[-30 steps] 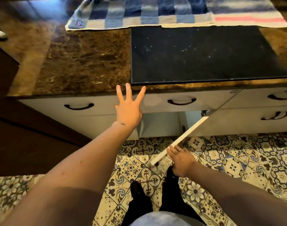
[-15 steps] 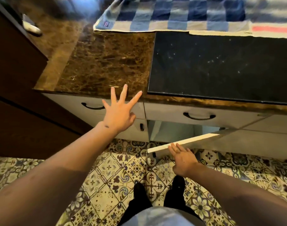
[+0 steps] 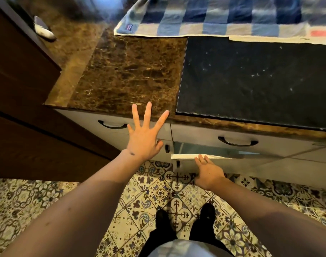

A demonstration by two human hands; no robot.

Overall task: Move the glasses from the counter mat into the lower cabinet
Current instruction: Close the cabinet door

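The black counter mat (image 3: 258,80) lies bare on the brown marble counter (image 3: 125,75); no glasses show anywhere. Below it, the white lower cabinet door (image 3: 188,156) is almost shut, with only a narrow gap showing the cabinet's inside. My right hand (image 3: 207,169) has straight fingers pressing against the door's top edge. My left hand (image 3: 145,134) hovers with fingers spread wide in front of the drawer face at the counter's front edge, holding nothing.
A blue checked towel (image 3: 223,15) lies behind the mat. White drawers with black handles (image 3: 237,142) run under the counter. A dark wooden cabinet (image 3: 19,89) stands at the left. My feet stand on patterned floor tiles (image 3: 158,193).
The cabinet door has swung from wide open to nearly shut, with my right hand pushing it. My view shifted left and closer to the counter. My left hand stayed spread.
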